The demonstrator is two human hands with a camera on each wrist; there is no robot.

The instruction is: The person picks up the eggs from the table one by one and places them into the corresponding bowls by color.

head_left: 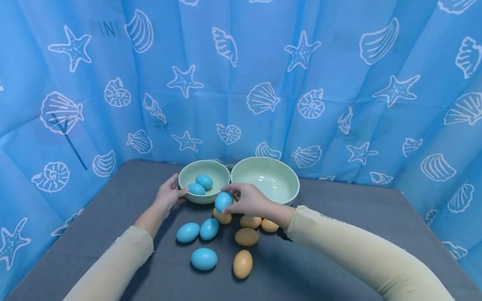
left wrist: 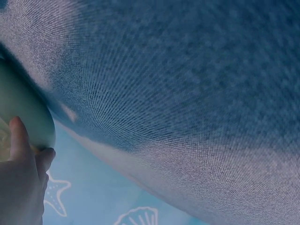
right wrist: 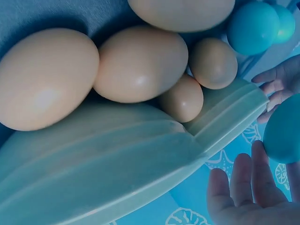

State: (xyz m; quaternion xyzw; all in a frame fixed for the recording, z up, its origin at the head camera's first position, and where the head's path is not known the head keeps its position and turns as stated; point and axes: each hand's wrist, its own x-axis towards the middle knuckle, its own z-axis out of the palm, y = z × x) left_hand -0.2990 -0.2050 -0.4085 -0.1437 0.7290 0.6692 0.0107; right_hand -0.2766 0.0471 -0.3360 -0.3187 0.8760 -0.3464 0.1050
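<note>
Squeeze lightly; your right hand [head_left: 250,199] holds a blue egg [head_left: 223,202], your left hand [head_left: 170,195] the smaller green bowl [head_left: 207,168] at eight o'clock.

A grey table [head_left: 324,273] bears two green bowls [head_left: 270,177] — plus three blue eggs [head_left: 204,259] and tan eggs [head_left: 242,264].

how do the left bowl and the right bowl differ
The left bowl is smaller; the right bowl is wider. The left bowl holds two blue eggs, while no egg shows in the visible part of the right bowl. The left grip holds the left bowl's rim; the right bowl is unheld, as the right grip pinches another blue egg. Both are round, pale green and upright.
</note>
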